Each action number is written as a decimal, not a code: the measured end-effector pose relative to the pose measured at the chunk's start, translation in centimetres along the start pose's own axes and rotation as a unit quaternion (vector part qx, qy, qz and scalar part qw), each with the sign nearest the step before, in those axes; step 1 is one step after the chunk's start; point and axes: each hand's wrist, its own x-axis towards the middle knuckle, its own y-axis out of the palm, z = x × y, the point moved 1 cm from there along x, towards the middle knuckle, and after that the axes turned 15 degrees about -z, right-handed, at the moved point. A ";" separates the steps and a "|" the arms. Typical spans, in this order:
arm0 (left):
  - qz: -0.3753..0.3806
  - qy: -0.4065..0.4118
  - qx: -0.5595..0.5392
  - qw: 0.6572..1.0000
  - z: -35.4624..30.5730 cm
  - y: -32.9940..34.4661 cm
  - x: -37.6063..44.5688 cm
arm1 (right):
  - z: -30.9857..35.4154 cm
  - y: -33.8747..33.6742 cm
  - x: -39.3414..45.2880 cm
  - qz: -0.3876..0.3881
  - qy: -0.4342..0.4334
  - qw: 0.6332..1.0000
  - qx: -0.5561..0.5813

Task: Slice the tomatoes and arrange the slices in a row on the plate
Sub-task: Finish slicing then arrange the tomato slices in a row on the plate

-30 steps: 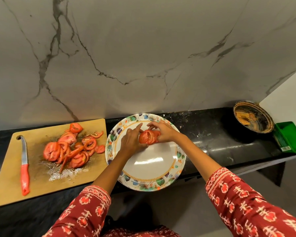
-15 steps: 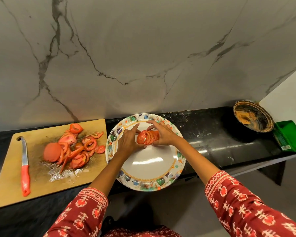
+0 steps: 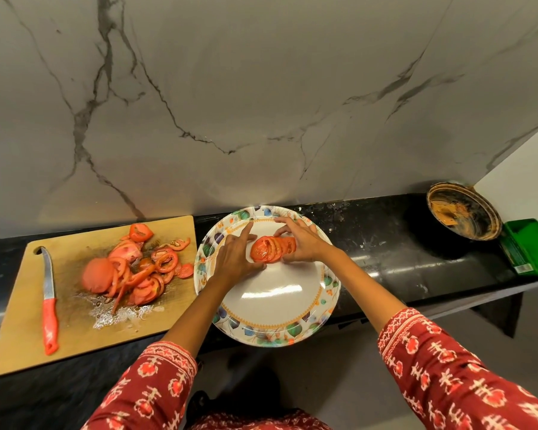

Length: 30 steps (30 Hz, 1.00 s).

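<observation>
While the board (image 3: 19, 330) holds a loose pile (image 3: 137, 271) of cut tomato, slicing looks mostly done. Plate (image 3: 292, 328): first slices (image 3: 272, 249) only, overlapped, near far rim. Right hand (image 3: 305, 243) cups them; left hand (image 3: 233, 259) touches, fingers loosely extended. Knife (image 3: 48, 301) idle. Most arranging remains.

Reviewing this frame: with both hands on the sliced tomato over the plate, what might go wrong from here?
1. The stack of slices is bunched between the left hand and right hand; on release it may slump into a heap instead of a row.
2. The plate overhangs the counter's front edge; pressing near its front could tip it.
3. The slices look wet and may slide on the glossy plate.
</observation>
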 end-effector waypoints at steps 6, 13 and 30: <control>-0.010 -0.002 -0.004 1.000 0.2 0.1 0.2 | -0.2 -0.2 -0.2 -0.010 0.009 1.000 0.007; -0.020 -0.013 -0.030 0.999 0.5 0.1 0.0 | -1.2 -1.5 -1.2 -0.022 0.013 1.000 -0.006; -0.049 -0.011 -0.045 0.998 0.5 0.7 -0.3 | -2.1 -1.9 -1.7 -0.029 0.015 0.999 -0.025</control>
